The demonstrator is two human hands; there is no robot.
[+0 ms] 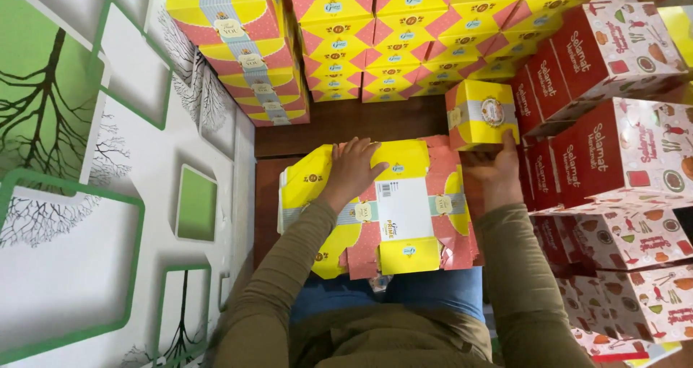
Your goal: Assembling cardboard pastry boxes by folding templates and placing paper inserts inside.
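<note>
So the stack of flat unfolded boxes [404, 209] sits on the lap, and everything's around that. Left hand [351, 169] lies on its top sheet, fingers spread flat. Right hand [499, 173], just beside the stack's far right corner, grips a folded yellow box [481, 114] from underneath. Stacked yellow boxes [375, 36] beyond it, red and white boxes [613, 122] to its right.
</note>
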